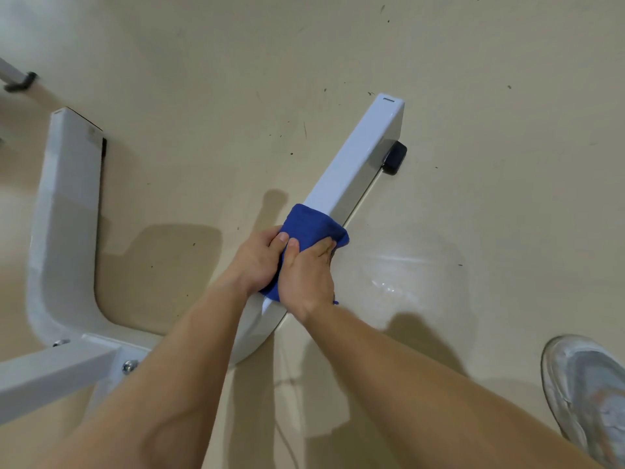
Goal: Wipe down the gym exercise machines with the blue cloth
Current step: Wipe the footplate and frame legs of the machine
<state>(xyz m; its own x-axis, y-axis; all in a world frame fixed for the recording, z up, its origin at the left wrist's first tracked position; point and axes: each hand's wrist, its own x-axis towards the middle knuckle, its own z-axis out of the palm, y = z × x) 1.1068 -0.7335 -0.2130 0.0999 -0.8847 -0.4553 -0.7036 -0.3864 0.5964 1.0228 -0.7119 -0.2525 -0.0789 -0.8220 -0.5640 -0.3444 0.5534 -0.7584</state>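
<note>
Forearms (189, 350) over speckled beige floor (203, 79); blue cloth (307, 225) wraps white frame (358, 157).

Bare, sleeveless forearms; one worn white-and-grey sneaker (588, 397) on a foot.

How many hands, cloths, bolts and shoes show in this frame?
Hands: 2 (left hand, right hand)
Blue cloth: 1
Bolts: 2
Shoe: 1
Total: 6

glossy beige floor (439, 79), dark specks, shadows
</note>
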